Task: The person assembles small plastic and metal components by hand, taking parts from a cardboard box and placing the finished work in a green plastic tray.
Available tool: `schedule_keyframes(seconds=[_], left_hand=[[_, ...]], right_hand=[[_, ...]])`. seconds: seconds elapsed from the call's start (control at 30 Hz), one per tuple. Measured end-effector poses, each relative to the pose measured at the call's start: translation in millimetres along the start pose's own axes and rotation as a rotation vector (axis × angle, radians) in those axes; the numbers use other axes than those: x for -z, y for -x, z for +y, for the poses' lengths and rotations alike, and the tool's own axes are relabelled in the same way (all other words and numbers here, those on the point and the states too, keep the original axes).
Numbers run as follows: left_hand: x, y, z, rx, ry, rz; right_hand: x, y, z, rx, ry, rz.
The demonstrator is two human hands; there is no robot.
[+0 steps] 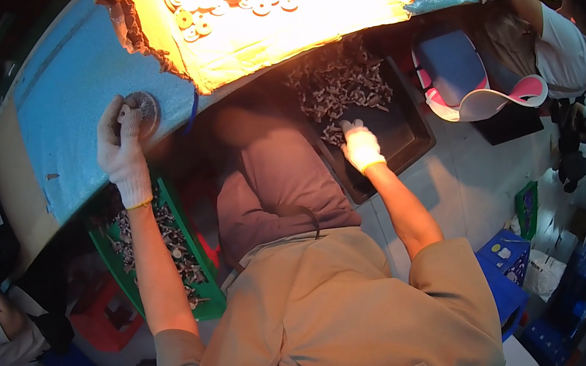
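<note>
My left hand (126,158), in a white knit glove, is over the blue work surface. Its fingers are bent together in a pinch at a small, pale round piece that is too small to name. Beside the fingertips rests a round, shallow, see-through dish (148,115). My right hand (362,148), gloved too, reaches down into a dark tray (419,133) to the right of my legs. Its fingertips are drawn together at the edge of a pile of small grey metal parts (341,86); what they grip is hidden.
A brightly lit, torn-edged cardboard box (143,11) of flat rings stands on the blue tabletop (77,98). Below my left arm is a green crate (212,308) of small metal parts. A pink-and-white chair (450,70) and another person (565,62) are at the far right.
</note>
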State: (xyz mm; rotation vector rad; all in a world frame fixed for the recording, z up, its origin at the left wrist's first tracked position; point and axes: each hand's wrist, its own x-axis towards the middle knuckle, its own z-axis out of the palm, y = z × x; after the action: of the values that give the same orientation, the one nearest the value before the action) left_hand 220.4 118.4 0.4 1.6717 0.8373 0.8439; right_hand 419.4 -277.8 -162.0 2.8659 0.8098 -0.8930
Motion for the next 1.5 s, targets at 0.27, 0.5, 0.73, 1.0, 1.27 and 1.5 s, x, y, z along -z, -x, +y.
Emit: schedule_keyframes(seconds=[0.27,0.5,0.73,1.0,1.27,1.5], left_hand=[[1.7,-9.1,10.1,0.02,0.046,-0.004],[10.9,-9.0,13.6,-0.071,-0.122,0.005],[10.7,-7.8,0.9,-0.263,-0.234,-0.016],[11.5,-14.2,5.3,-0.208,-0.114,0.029],[14.3,-13.6,2.5,-0.31,-0.282,0.092],[12.7,12.0,18.3,0.018,0.581,0.137]], right_hand=[[16.9,10.1,57.3,-0.106,-1.359,-0.142],[97.0,47.8,-37.1,0.048,-1.61,-0.233],[189.1,72.9,-236.0,0.558,-1.041,0.007],[222.1,24.5,-352.8,0.668,-0.469,0.342],[253.3,37.8,-381.4,0.849,0.131,0.383],[252.9,43.9,-384.4,0.819,0.296,0.335]])
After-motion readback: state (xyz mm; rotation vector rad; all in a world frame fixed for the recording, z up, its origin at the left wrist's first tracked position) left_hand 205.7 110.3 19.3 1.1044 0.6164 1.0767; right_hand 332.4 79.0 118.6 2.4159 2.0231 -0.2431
